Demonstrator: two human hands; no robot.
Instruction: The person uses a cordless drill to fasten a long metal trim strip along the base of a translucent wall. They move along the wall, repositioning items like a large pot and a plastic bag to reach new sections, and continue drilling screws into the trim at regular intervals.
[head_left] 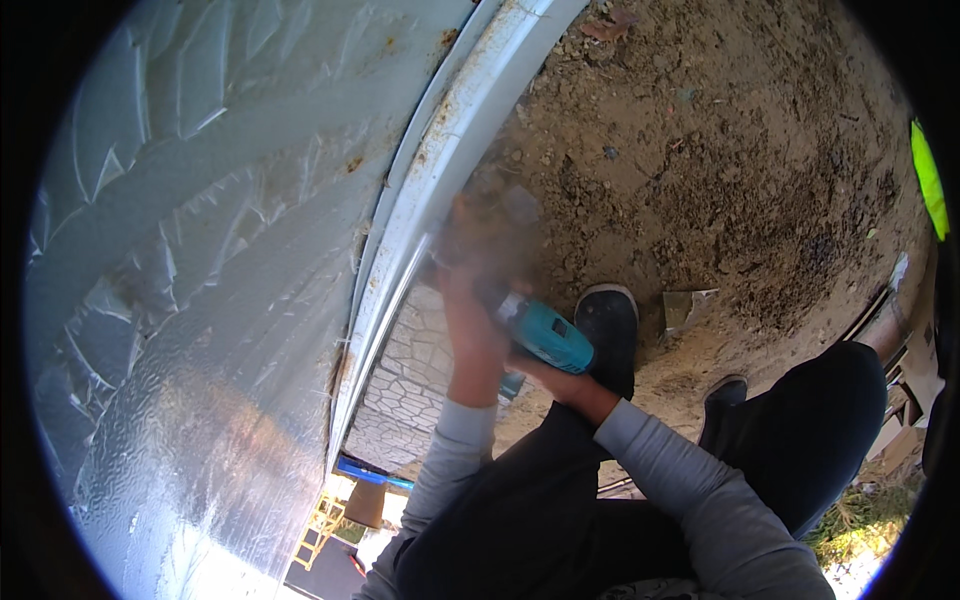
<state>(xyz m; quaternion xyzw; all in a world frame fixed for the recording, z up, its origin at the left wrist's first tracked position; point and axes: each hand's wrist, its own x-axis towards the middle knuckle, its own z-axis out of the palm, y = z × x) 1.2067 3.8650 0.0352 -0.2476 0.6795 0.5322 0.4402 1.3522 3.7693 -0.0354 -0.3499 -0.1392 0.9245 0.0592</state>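
A teal power drill [552, 338] with a silver collar and a dark front end points up and left toward a pale metal rail [400, 220]. My right hand [560, 380] is closed around its grip, below the teal housing. Beside the drill's front end, close against the rail, is my left hand [474, 325]. A hazy patch smears its fingers, so whether they hold something there cannot be made out. The drill's tip is hidden in the same haze. Rust-coloured specks and dirt mark the rail.
A large grey sheet wrapped in shiny clear film [220, 300] fills the left side. Bare brown soil [730, 170] lies at the right, with a small flat piece [686, 308] near my shoe [606, 325]. Stone-patterned paving [405, 385] shows beside the rail. A yellow-green item [929, 180] is at the right rim.
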